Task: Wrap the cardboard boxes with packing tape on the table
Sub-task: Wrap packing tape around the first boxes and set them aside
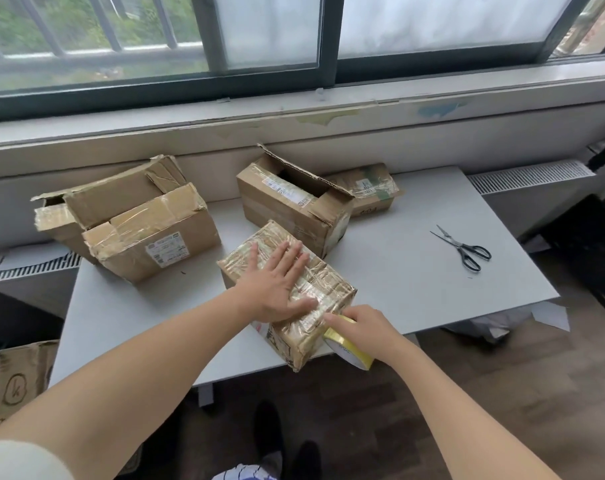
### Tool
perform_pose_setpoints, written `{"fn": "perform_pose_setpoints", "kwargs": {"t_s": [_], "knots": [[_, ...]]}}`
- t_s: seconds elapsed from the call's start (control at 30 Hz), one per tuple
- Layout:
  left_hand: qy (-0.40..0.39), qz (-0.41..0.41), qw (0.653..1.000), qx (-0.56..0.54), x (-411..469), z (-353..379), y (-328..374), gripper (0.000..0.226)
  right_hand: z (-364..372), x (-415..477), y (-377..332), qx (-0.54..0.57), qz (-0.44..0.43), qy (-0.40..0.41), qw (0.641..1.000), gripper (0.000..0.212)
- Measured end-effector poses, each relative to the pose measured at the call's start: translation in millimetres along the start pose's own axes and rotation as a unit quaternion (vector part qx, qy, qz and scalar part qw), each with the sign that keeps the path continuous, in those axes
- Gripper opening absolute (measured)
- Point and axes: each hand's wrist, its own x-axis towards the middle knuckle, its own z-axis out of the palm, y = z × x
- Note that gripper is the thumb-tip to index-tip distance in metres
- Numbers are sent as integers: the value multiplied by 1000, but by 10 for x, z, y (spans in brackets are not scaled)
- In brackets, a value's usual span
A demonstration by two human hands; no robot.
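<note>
Taped box (328,292) glossy, crinkled, brown cardboard.

At the near edge of the surface (415,271) sits a box (328,289), the left hand (277,285) flat on top, the right hand (363,327) holding a tape roll (349,351) at its near right corner. Just behind stands an open box (287,209), with a smaller box (370,188) behind that. A pair of boxes (148,237) lies at the left and scissors (463,249) at the right.

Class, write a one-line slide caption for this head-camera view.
Left hand presses flat on the tape-wrapped brown cardboard box while the right hand holds a yellow roll of packing tape beside it.
</note>
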Motion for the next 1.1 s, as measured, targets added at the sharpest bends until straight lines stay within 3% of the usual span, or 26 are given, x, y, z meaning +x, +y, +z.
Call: {"fn": "perform_pose_setpoints", "kwargs": {"t_s": [0.13,0.4,0.63,0.83,1.0,1.1], "knots": [[-18,-27,999,4,0,22,83,108,60,19,34,42,2,24,999,47],[30,-41,998,-33,-296,118,387,92,79,71,53,41,9,23,999,52],[-32,-29,998,-42,-403,81,434,126,61,132,0,19,11,23,999,50],[-36,-49,995,-78,-463,35,565,117,21,155,-139,7,-13,21,1000,50],[23,-69,979,-193,-535,-236,364,107,-162,167,-644,2,-37,21,999,45],[102,-97,941,-306,-633,-404,69,110,-371,205,-1108,33,-66,26,997,45]]}}
